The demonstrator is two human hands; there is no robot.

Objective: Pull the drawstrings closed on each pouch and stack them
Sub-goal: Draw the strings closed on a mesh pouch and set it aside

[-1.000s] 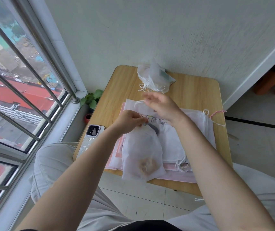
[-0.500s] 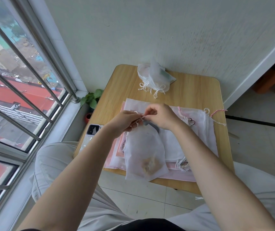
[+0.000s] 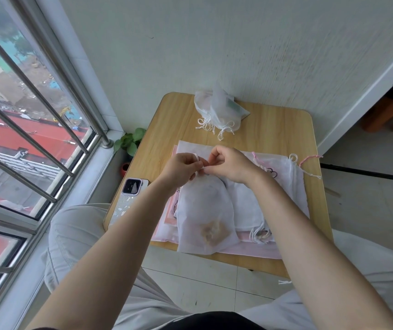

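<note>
Bare forearms, no sleeves, no rings or watch seen; light grey trousers w/ seams; black top at 6 o'clock.

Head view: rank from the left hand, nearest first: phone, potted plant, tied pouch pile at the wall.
1. White phone with purple case, left table edge, nearest the left hand.
2. Small green potted plant, floor corner by the window.
3. Pile of tied white mesh pouches, far table edge.

Pouch on table, stack behind, phone left
</note>
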